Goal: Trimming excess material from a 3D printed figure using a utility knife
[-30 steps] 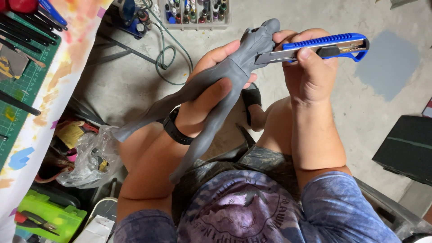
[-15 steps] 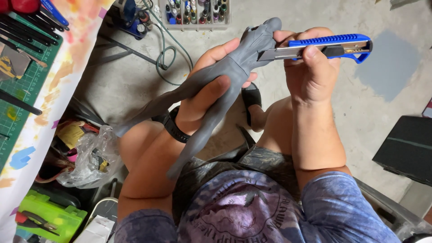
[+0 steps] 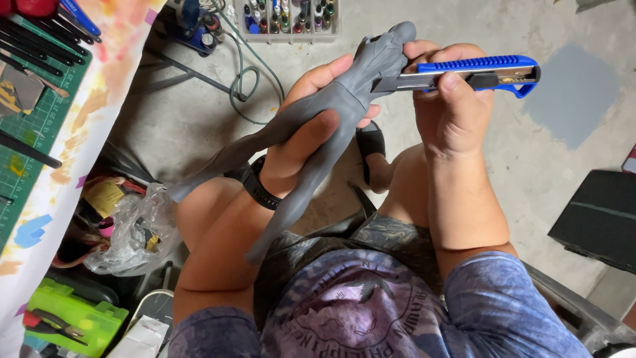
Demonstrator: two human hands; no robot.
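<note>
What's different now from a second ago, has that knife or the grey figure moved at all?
Very little. The blue utility knife in the right hand has slid slightly rightward and levelled out, blade at the grey figure near its upper end. The figure has tipped slightly. Nothing was taken hold of or let go: the left hand grips the figure's middle as before, and the black watch and floor clutter are unchanged.

A paint-stained table edge (image 3: 99, 86) runs down the left, with a green cutting mat (image 3: 40, 126) and dark pens on it; below, a crumpled clear plastic bag (image 3: 129, 235) and a lime-green tool case (image 3: 69, 318); at the top, a clear tray of small bottles (image 3: 291, 20) beside a looping green cable (image 3: 248, 79) on grey concrete floor (image 3: 563, 152); a black box (image 3: 596, 219) at right.
</note>
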